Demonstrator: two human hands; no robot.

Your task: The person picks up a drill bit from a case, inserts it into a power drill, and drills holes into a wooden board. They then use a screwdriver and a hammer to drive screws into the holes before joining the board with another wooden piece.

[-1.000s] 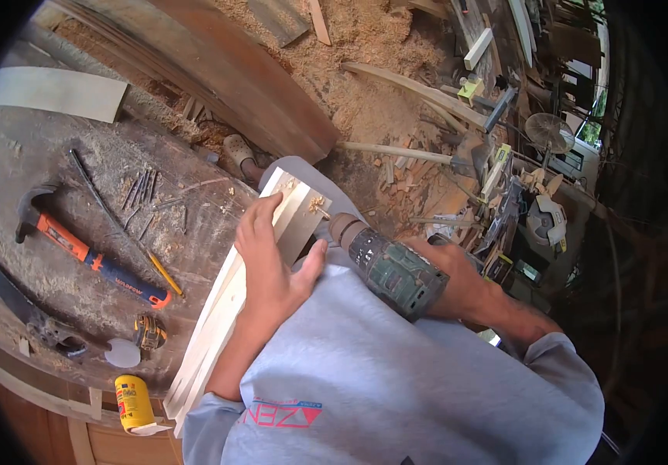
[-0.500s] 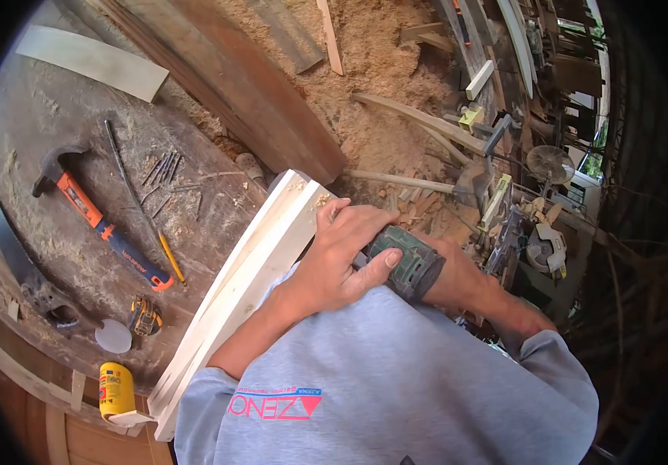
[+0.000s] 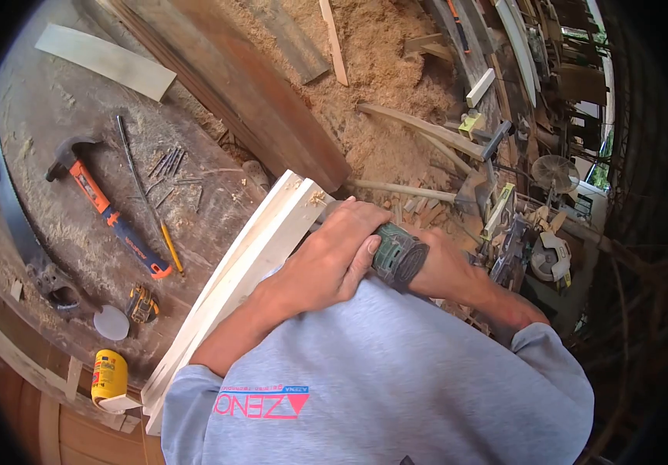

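Note:
Two pale wood strips [image 3: 252,267] lie side by side along the table edge, with shavings on their near end. My left hand [image 3: 334,252] is wrapped over the front of a green power tool [image 3: 397,257], its thumb against the casing. Behind the tool, my right hand [image 3: 442,267] grips it, with most of its fingers hidden. The tool's front points at the side of the strips near their end; its tip is covered by my left hand.
On the wooden table [image 3: 218,209] lie a hammer [image 3: 109,205], a handsaw [image 3: 20,209], a pencil [image 3: 171,248], several nails [image 3: 167,163], a tape measure [image 3: 142,304] and a yellow bottle [image 3: 109,376]. Sawdust [image 3: 396,74], a fan [image 3: 554,172] and a circular saw [image 3: 548,257] are beyond.
The view has shifted slightly, so the hammer and nails sit a little farther right. Both hands and the tool have moved slightly left, and the tool is turned a little.

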